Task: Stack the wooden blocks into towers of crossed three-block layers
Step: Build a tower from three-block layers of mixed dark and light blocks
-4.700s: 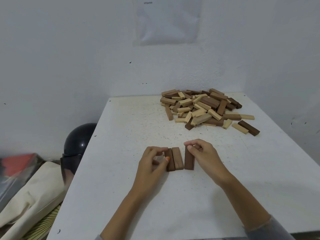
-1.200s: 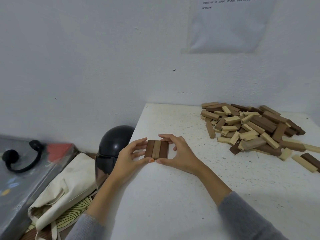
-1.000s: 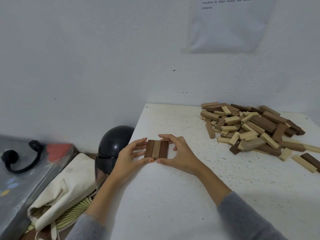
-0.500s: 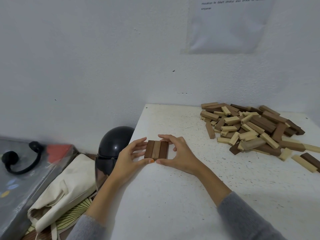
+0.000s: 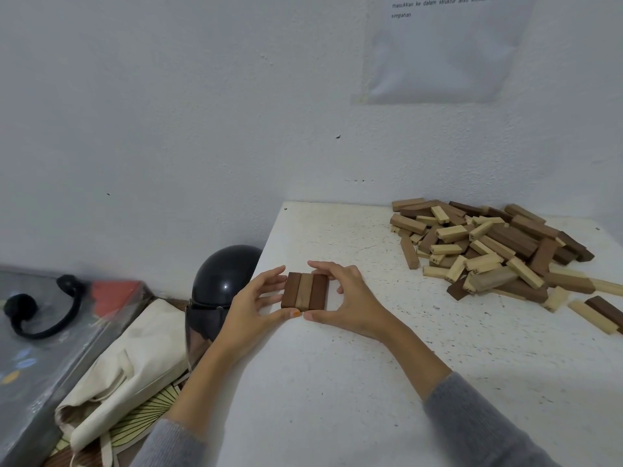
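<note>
Three wooden blocks lie flat side by side as one layer (image 5: 305, 291) near the left edge of the white table (image 5: 337, 382): dark, lighter brown, dark. My left hand (image 5: 251, 306) cups the layer's left side, thumb at its near end. My right hand (image 5: 347, 298) cups its right side, fingers over the far end and thumb at the near end. Both hands press the blocks together. A loose pile of light and dark wooden blocks (image 5: 488, 247) lies at the table's far right.
A black helmet (image 5: 219, 281) sits just off the table's left edge, beside a cream cloth bag (image 5: 128, 372). Further left is a grey surface with a black cord (image 5: 37, 311). White walls close the back and right.
Since 4.7 s ago the three blocks have been closed up into one tight layer and now lie near the table's left edge. Over the last second the hands and layer have stayed still.
</note>
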`<state>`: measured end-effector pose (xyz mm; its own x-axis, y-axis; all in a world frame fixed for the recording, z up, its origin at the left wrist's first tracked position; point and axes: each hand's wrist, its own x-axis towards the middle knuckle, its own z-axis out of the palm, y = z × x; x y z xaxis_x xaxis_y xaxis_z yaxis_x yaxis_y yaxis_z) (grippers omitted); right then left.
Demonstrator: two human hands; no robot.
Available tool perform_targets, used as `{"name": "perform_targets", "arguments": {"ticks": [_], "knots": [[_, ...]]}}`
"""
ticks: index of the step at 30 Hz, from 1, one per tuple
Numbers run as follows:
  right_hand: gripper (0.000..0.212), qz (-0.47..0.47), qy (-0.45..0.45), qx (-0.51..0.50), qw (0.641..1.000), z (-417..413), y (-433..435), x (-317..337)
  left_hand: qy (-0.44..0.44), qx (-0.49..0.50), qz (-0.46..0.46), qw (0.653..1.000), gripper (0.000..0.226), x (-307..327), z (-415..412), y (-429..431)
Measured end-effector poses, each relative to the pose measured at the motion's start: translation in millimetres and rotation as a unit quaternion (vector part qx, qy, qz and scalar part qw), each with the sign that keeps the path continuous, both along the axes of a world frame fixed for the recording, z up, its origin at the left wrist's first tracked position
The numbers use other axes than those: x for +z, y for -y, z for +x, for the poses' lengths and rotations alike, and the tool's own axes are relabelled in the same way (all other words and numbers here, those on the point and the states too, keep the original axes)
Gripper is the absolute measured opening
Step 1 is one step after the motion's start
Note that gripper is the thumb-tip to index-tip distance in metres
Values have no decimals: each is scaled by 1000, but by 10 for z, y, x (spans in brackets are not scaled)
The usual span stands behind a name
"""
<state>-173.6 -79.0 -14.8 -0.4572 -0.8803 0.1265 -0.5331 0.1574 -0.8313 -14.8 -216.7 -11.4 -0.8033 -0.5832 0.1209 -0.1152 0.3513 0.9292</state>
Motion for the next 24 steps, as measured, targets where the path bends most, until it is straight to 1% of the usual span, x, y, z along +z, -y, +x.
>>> {"name": "perform_targets", "arguments": {"ticks": [2, 4, 6, 8, 10, 13, 16, 21, 24], "knots": [[84, -3, -1, 2, 1000, 7, -11, 13, 2, -1, 4, 1000, 75, 18, 16, -6], [80, -8, 9, 0, 1000, 19, -31, 42, -10, 19, 22, 1000, 72, 62, 30, -41], [68, -20, 33, -12, 999, 33, -60, 71, -20, 62, 30, 997, 58, 121, 33, -103], [53, -41, 53, -36, 997, 47, -115, 82, -25, 99, 14, 995, 40, 155, 29, -179], [40, -58, 43, -62, 995, 55, -207, 77, -47, 104, -9, 993, 28, 186, 9, -273], [26, -78, 8, -89, 993, 31, -409, 70, -77, 87, -31, 993, 18, 270, -107, -484], [19, -88, -8, -111, 990, -60, -655, 115, -85, 46, -7, 995, 16, 320, -329, -734], [21, -91, -58, -161, 981, -278, -1105, 190, -71, -38, -39, 996, 20, 304, -770, -1100], [25, -87, -76, -208, 971, -433, -1354, 202, -52, -70, -40, 995, 19, 248, -1024, -1277]]}}
